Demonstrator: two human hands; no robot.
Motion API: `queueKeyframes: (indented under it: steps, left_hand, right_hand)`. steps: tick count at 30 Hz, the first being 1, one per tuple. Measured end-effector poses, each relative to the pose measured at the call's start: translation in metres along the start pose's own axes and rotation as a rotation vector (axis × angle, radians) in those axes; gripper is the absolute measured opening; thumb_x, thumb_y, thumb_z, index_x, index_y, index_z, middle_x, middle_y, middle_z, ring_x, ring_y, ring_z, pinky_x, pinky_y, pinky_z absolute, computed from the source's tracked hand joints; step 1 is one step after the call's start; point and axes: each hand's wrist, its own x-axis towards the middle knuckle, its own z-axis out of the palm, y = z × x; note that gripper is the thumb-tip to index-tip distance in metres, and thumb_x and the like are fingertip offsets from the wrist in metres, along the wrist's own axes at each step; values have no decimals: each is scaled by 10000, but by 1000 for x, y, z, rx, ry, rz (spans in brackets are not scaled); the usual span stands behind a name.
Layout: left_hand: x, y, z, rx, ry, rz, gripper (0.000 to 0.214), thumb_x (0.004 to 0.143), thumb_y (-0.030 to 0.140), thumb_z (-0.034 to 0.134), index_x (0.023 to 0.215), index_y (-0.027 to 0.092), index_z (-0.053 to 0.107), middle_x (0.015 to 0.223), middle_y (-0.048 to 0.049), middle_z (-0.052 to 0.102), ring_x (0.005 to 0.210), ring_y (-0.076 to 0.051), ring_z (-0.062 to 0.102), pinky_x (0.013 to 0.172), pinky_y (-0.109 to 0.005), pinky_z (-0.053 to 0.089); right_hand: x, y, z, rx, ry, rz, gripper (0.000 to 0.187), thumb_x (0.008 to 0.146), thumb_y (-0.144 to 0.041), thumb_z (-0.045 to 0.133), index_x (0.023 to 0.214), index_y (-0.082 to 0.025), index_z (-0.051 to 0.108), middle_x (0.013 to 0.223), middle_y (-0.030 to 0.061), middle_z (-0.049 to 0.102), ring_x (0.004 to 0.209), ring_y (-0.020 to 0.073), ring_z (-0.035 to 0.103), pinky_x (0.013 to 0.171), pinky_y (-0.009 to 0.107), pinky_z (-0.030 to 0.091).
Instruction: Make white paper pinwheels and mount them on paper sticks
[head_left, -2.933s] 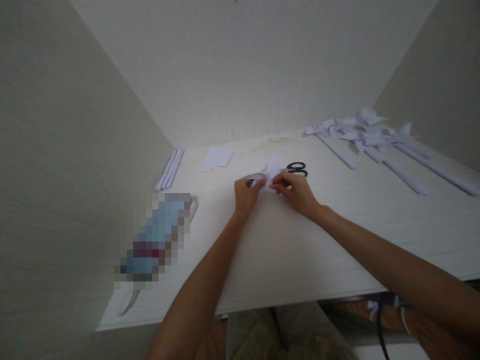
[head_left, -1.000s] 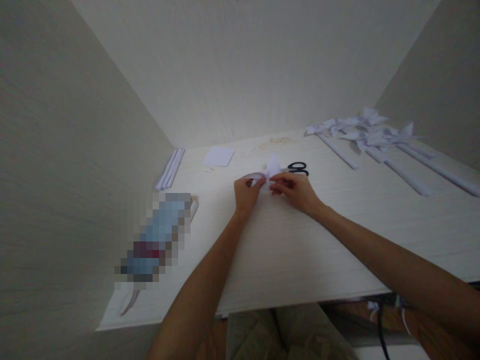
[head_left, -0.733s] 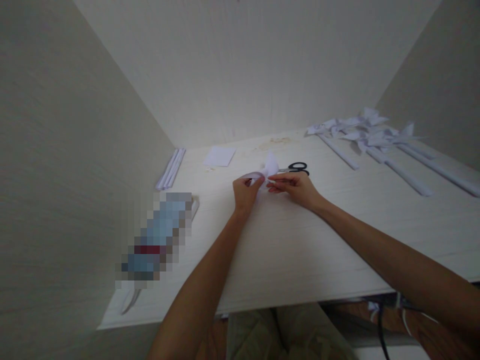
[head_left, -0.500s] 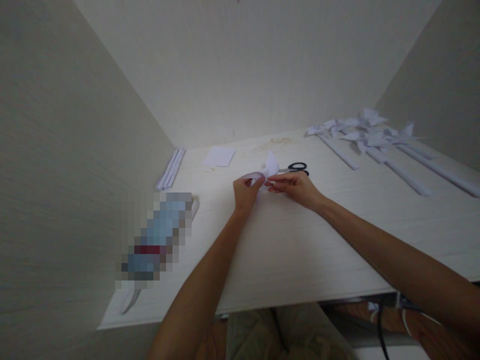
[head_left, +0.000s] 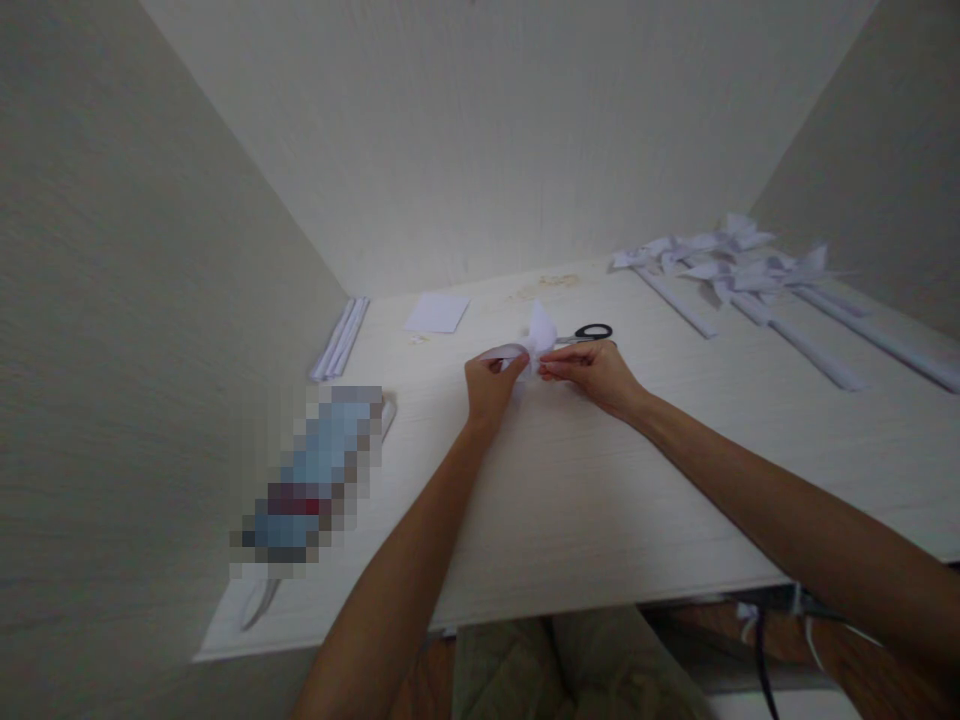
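Over the middle of the table, my left hand (head_left: 491, 385) pinches a white folded-paper pinwheel (head_left: 541, 328) near its centre. One curved paper blade bends over that hand, and another points up. My right hand (head_left: 589, 370) is at the pinwheel's right side, its thumb and fingers pressed together close to the centre. Whatever lies between those fingertips is too small to make out. Just behind the right hand lie scissors (head_left: 595, 332) with black handles, partly covered by it.
Several white paper pinwheels (head_left: 739, 275) on rolled-paper sticks lie at the back right. White paper rolls (head_left: 341, 340) rest by the left wall, and a square paper sheet (head_left: 437, 313) lies at the back. A blurred-out bluish item (head_left: 319, 470) occupies the table's left side.
My right hand's fingers have drawn together into a pinch, and its fingertips have shifted slightly right. My left hand keeps its hold on the pinwheel almost unmoved.
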Motion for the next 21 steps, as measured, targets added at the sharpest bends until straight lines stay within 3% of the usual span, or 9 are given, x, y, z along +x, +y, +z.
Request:
queueKeyframes:
  steps: [10, 21]
  left_hand:
    - [0, -3, 1, -19, 16, 21, 24, 577, 138, 655, 557, 135, 642, 603, -9, 648, 607, -123, 588, 555, -221, 449]
    - [1, -5, 0, -8, 9, 41, 31, 586, 158, 650, 565, 136, 648, 610, -13, 649, 615, -131, 590, 550, -223, 453]
  right_hand:
    - [-2, -3, 4, -4, 45, -17, 189, 518, -279, 761, 658, -169, 695, 592, 28, 676, 547, 129, 620, 562, 272, 497]
    - [-3, -7, 6, 44, 17, 26, 235, 531, -288, 753, 719, -165, 682, 645, 30, 687, 614, 134, 640, 610, 270, 506]
